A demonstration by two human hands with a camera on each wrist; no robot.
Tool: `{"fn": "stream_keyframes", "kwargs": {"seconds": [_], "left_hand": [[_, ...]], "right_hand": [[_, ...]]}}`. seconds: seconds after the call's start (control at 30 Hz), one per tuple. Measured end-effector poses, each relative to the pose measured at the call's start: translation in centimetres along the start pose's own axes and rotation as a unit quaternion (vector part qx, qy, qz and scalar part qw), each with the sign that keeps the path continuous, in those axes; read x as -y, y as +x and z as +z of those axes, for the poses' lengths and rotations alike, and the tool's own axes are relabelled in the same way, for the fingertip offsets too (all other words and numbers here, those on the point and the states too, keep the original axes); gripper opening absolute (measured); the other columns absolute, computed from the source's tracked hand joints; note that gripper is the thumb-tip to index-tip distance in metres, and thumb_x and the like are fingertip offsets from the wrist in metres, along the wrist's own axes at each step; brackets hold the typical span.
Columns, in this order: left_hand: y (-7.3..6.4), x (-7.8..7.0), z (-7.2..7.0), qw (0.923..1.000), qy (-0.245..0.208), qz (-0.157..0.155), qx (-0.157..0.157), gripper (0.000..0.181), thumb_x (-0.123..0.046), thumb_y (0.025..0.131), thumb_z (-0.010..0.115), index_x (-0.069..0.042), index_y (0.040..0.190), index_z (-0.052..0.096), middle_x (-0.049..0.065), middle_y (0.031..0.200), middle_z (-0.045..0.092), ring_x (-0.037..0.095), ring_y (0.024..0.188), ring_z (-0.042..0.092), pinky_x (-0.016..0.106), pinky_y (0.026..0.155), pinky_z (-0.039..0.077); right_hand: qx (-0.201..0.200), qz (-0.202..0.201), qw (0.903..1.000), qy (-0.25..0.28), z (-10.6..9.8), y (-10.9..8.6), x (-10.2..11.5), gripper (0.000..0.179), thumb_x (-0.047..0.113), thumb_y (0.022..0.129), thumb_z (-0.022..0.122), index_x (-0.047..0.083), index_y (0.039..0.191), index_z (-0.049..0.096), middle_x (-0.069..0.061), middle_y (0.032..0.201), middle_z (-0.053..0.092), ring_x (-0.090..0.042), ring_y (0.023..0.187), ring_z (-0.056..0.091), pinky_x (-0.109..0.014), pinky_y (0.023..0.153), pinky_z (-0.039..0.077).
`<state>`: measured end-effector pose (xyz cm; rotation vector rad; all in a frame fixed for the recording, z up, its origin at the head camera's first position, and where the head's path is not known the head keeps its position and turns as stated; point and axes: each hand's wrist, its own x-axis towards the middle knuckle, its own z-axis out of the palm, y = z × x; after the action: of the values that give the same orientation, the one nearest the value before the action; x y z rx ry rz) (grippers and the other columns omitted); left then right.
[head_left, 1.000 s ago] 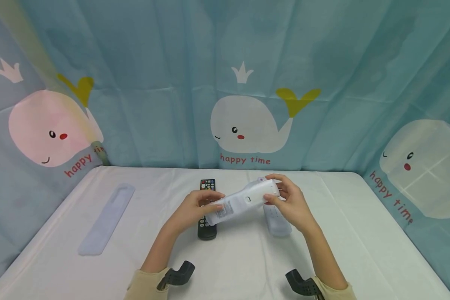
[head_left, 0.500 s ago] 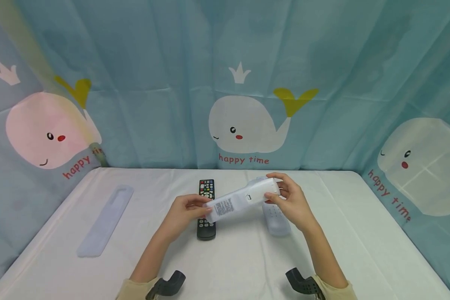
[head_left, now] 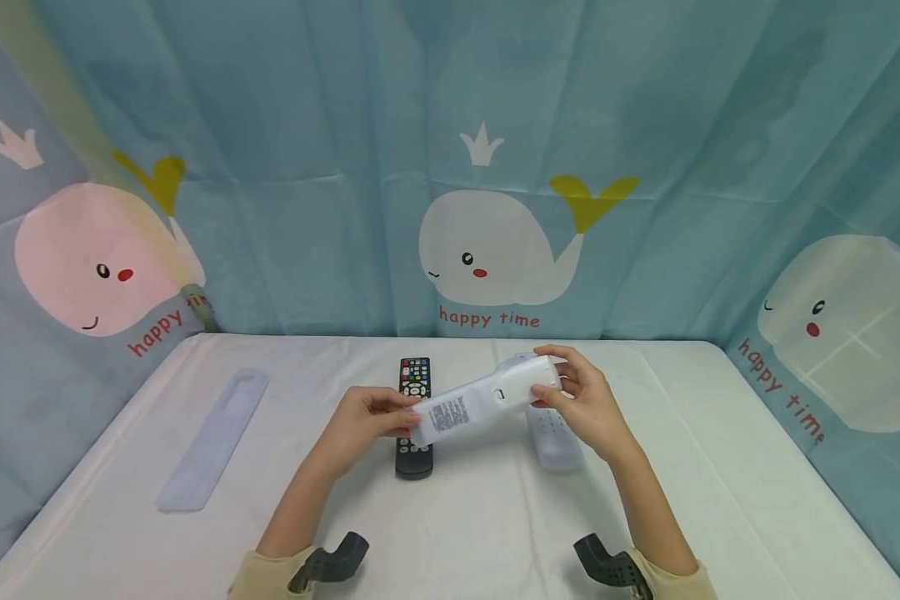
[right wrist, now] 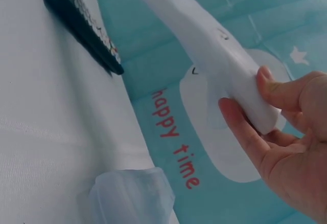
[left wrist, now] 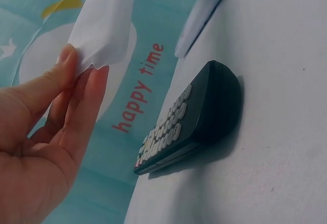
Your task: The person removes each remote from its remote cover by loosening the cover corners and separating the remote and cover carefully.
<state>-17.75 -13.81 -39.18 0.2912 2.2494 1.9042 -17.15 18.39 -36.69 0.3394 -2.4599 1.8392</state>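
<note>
Above the table both hands hold up a white remote control [head_left: 480,402], its back with a printed label and battery latch facing me. A thin translucent sleeve seems to cover its left part; how far it reaches I cannot tell. My left hand [head_left: 366,419] pinches the lower left end, where the left wrist view shows a loose, wavy edge. At the raised right end, my right hand [head_left: 587,406] grips it between thumb and fingers. Behind the held remote lies a black remote control [head_left: 414,462], partly hidden. Under its right end is a translucent cover with button bumps [head_left: 555,442].
A flat translucent sleeve [head_left: 213,442] lies at the left of the white-covered table [head_left: 720,467]. Behind the table hangs a blue curtain [head_left: 315,250] printed with whales. Dark camera mounts [head_left: 333,562] stick out from both wrists.
My left hand has slid left and slightly down to the remote's end, uncovering more of the label. The right hand keeps its grip almost unmoved. Since half a second ago little differs.
</note>
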Motion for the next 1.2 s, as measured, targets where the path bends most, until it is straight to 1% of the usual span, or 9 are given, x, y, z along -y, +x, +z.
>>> {"fn": "stream_keyframes", "kwargs": {"seconds": [0.13,0.3,0.43,0.63,0.87,1.1,1.2], "left_hand": [[0.06,0.05,-0.19,1.0000,-0.004,0.001,0.004,0.024,0.001,0.094,0.076,0.011,0.116,0.074,0.018,0.112,0.074,0.019,0.090,0.074,0.031,0.078,0.065],[0.02,0.03,-0.22,0.9999,-0.008,0.004,0.013,0.024,0.001,0.094,0.076,0.013,0.115,0.074,0.020,0.115,0.074,0.018,0.089,0.074,0.031,0.078,0.064],[0.03,0.09,-0.26,0.9999,-0.008,0.003,0.012,0.024,0.002,0.094,0.076,0.013,0.115,0.073,0.020,0.117,0.073,0.017,0.088,0.073,0.030,0.077,0.064],[0.05,0.11,-0.34,0.9999,-0.011,0.004,0.012,0.025,0.002,0.094,0.076,0.014,0.116,0.073,0.021,0.116,0.073,0.016,0.086,0.074,0.030,0.078,0.064],[-0.10,-0.08,-0.61,0.9999,-0.008,0.003,0.006,0.025,0.002,0.095,0.076,0.014,0.116,0.073,0.021,0.116,0.074,0.015,0.083,0.074,0.029,0.077,0.064],[-0.23,-0.27,-0.90,1.0000,-0.003,0.001,0.008,0.025,0.001,0.095,0.075,0.014,0.117,0.073,0.021,0.114,0.074,0.014,0.082,0.074,0.029,0.076,0.064],[-0.21,-0.27,-0.94,1.0000,0.000,0.000,0.007,0.025,0.000,0.095,0.075,0.013,0.117,0.074,0.021,0.114,0.074,0.015,0.081,0.074,0.029,0.076,0.064]], "right_hand": [[0.000,0.000,1.0000,-0.002,-0.11,-0.05,0.04,0.051,-0.008,0.098,0.068,-0.003,0.145,0.051,-0.030,0.124,0.062,-0.031,0.106,0.070,-0.044,0.086,0.064],[0.001,0.003,1.0000,0.000,-0.25,-0.14,-0.05,0.051,-0.008,0.098,0.068,-0.005,0.145,0.050,-0.030,0.122,0.063,-0.028,0.102,0.071,-0.046,0.085,0.064],[0.002,0.004,1.0000,0.001,-0.34,-0.14,-0.15,0.051,-0.008,0.097,0.069,-0.005,0.145,0.051,-0.031,0.121,0.063,-0.027,0.100,0.071,-0.047,0.085,0.064],[-0.004,0.002,1.0000,-0.003,-0.43,-0.08,-0.21,0.050,-0.009,0.097,0.069,-0.003,0.144,0.053,-0.031,0.122,0.063,-0.025,0.100,0.071,-0.045,0.084,0.065],[-0.001,-0.004,1.0000,0.002,-0.44,0.03,-0.28,0.052,-0.009,0.097,0.069,-0.005,0.145,0.051,-0.031,0.121,0.063,-0.019,0.097,0.072,-0.045,0.083,0.065],[0.001,-0.010,0.9999,0.003,-0.46,0.06,-0.15,0.051,-0.010,0.096,0.069,-0.005,0.144,0.051,-0.032,0.121,0.063,-0.023,0.099,0.072,-0.046,0.083,0.065],[0.000,-0.011,0.9999,0.002,-0.49,0.06,-0.10,0.051,-0.010,0.096,0.069,-0.005,0.144,0.052,-0.032,0.121,0.064,-0.022,0.099,0.072,-0.045,0.083,0.065]]}}
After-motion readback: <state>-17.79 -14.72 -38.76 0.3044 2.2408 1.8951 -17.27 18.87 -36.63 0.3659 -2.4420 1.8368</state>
